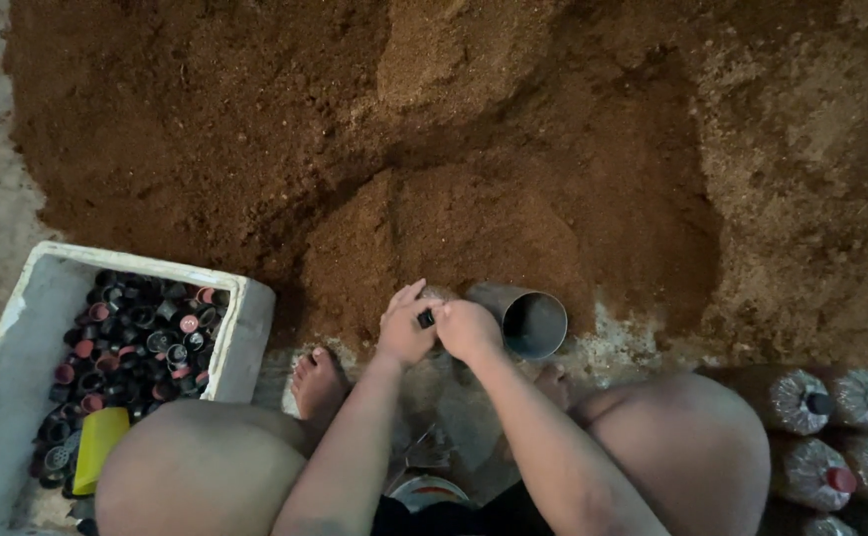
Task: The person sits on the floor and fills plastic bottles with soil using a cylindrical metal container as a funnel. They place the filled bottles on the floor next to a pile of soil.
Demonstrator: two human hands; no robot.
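Observation:
My left hand (403, 329) and my right hand (468, 329) meet low in the middle of the head view, fingers pinched together on a small black ring-shaped cap (425, 319). A bag top seems to lie under the hands, mostly hidden by them. Just right of my right hand a grey metal cylinder (524, 318) lies on its side, its open mouth facing me. Behind both hands rises a big heap of brown sawdust-like substrate (434, 149).
A white foam box (17, 337) at lower left holds several black and red caps (136, 342) and a yellow scoop (96, 447). Filled clear bags with capped necks (831, 427) lie at lower right. My knees and a bare foot (317, 382) frame the floor below.

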